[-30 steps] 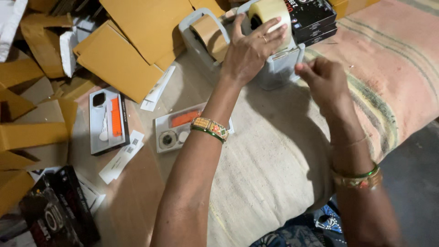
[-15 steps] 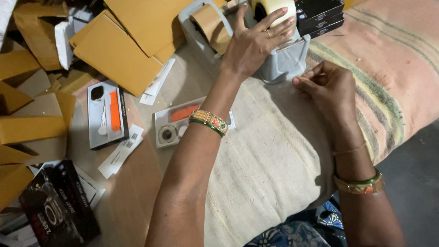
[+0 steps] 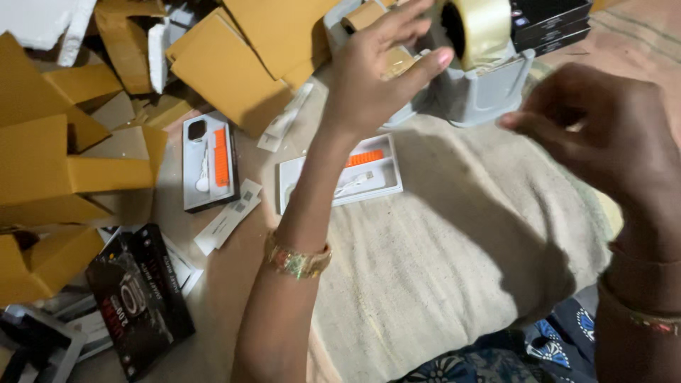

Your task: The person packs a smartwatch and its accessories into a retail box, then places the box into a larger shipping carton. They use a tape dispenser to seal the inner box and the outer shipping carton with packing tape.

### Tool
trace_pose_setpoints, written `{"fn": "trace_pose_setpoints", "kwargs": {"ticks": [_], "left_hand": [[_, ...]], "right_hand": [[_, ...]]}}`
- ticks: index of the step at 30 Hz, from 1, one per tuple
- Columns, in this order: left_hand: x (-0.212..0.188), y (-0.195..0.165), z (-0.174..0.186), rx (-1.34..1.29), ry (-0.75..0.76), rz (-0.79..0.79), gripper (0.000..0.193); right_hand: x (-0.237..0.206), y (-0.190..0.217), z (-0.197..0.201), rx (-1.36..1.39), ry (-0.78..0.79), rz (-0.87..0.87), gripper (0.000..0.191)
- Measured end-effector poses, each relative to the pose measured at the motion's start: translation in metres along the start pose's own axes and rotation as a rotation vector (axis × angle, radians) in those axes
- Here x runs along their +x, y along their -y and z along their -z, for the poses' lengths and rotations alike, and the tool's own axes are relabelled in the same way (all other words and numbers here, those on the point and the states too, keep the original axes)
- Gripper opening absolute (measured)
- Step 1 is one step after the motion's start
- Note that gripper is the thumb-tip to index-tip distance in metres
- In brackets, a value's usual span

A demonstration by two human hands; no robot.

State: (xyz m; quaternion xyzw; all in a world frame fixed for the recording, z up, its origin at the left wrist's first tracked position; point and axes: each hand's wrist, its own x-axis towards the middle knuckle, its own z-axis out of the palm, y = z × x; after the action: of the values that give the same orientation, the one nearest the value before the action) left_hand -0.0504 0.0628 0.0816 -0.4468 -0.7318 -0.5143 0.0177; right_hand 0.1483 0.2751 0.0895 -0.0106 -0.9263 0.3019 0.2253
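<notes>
Covering the floor: burlap sheet, cardboard.

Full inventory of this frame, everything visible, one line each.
tape roll: 1, pale clear-yellow, on the dispenser, top centre
dispenser: 1, grey, top centre on the cloth
cloth: 1, beige, centre and right
open tray: 1, white with an orange strap, centre
second tray: 1, grey-white with an orange strap, left of centre
cardboard pieces: many, tan, left and top
black box: 1, lower left
black boxes: a stack, top right
paper slips: several, white, near the trays
left hand: fingers on the tape roll, gold bangle on the wrist
right hand: raised right of the dispenser, fingers pinched, contents unclear
</notes>
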Motion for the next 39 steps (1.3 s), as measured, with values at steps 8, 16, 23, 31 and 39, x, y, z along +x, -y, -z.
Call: {"fn": "trace_pose_setpoints", "kwargs": {"ticks": [8, 16, 23, 31, 39], "left_hand": [[-0.12, -0.028, 0.061, -0.444, 0.009, 0.198, 0.094], [-0.141, 0.021, 0.056, -0.404, -0.345, 0.515, 0.039], [-0.143, 0.011, 0.041, -0.186, -0.431, 0.464, 0.018], [-0.146, -0.003, 0.039, 0.017, -0.606, 0.359, 0.015], [-0.151, -0.01, 0.044, 0.164, -0.656, 0.304, 0.017]], "right_hand": [[0.078, 0.102, -0.072, -0.039, 0.43, 0.19, 0.025], [0.094, 0.091, -0.123, -0.045, 0.494, 0.047, 0.014], [0.086, 0.076, -0.12, 0.071, 0.344, 0.06, 0.022], [0.086, 0.091, -0.117, 0.045, 0.456, -0.087, 0.066], [0.09, 0.075, -0.119, -0.014, 0.466, 0.069, 0.051]]}}
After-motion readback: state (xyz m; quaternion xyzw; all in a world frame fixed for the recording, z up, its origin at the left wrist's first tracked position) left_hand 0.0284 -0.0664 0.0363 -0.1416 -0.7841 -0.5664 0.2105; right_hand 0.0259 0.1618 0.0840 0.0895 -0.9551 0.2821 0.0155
